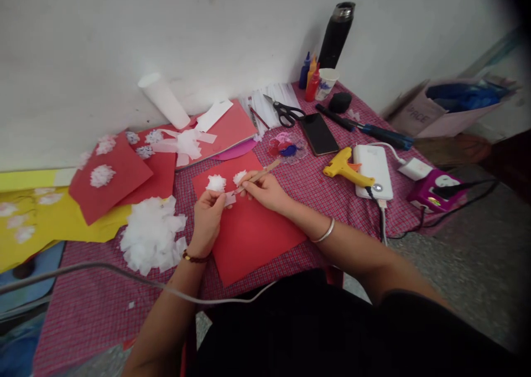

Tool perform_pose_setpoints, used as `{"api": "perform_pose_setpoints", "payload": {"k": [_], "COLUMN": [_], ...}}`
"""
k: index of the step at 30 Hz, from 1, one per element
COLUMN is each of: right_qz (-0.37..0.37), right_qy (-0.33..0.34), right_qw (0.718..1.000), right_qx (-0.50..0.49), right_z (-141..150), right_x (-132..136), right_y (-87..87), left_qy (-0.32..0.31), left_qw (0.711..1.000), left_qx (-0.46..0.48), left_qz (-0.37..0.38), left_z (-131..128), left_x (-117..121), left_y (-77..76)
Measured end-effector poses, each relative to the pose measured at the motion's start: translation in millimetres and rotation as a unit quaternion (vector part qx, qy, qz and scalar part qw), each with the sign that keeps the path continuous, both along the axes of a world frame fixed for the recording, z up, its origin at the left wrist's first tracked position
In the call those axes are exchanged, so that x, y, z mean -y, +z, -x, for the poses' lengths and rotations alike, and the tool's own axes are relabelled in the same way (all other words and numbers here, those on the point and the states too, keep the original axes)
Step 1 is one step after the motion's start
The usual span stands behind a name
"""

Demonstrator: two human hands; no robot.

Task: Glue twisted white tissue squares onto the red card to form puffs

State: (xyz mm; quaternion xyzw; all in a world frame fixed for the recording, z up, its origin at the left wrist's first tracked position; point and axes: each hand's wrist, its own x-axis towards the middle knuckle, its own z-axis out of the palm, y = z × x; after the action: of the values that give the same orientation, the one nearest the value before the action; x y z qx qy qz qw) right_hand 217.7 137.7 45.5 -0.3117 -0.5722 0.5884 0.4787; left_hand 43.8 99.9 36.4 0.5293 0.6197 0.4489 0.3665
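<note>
Over a red sheet of paper, my left hand pinches a small piece of white paper. My right hand grips a paintbrush with a wooden handle, its tip at that piece. Two white paper pompoms, a left one and a right one, sit on the red sheet just beyond my fingers; my right hand partly covers the second. Left of my left wrist lies a pile of white paper pieces. Red and blue paint fill a small clear palette beyond the brush.
Scissors, a phone, paint bottles, a paper cup and a black flask stand or lie at the back. A yellow glue gun rests against a white power bank. A cable crosses my left forearm.
</note>
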Motion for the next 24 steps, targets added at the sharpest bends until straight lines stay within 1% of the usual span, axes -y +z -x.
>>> {"api": "perform_pose_setpoints", "payload": {"k": [4, 10, 12, 16, 20, 22, 24], "right_qz": [-0.028, -0.025, -0.029, -0.027, -0.037, -0.038, -0.036], "right_qy": [0.01, 0.012, 0.01, 0.0, 0.003, 0.007, 0.009], "right_qw": [1.0, 1.0, 1.0, 1.0, 0.999, 0.999, 0.999], "right_qx": [-0.006, 0.005, -0.001, -0.01, -0.015, -0.016, -0.016], "right_z": [3.0, 4.8, 5.0, 4.0, 3.3, 3.8, 4.8], "right_x": [1.1, 1.9, 1.8, 2.6, 5.9, 7.8, 9.1], "right_y": [-2.9, -5.9, -6.6, -4.0, 3.0, 5.4, 6.0], "left_qy": [0.01, 0.017, 0.024, 0.035, 0.041, 0.037, 0.03], "left_qw": [0.999, 0.982, 0.967, 0.914, 0.879, 0.869, 0.865], "left_qx": [0.05, 0.19, 0.253, 0.4, 0.461, 0.478, 0.483], "left_qz": [0.003, -0.008, -0.003, 0.057, 0.113, 0.124, 0.134], "left_z": [-3.1, -7.4, -6.9, -3.6, -3.1, -4.0, -4.6], "left_x": [2.1, 3.7, 3.9, 3.7, 4.0, 4.6, 5.4], "left_y": [3.9, 7.7, 10.1, 15.4, 15.7, 14.9, 14.4]}}
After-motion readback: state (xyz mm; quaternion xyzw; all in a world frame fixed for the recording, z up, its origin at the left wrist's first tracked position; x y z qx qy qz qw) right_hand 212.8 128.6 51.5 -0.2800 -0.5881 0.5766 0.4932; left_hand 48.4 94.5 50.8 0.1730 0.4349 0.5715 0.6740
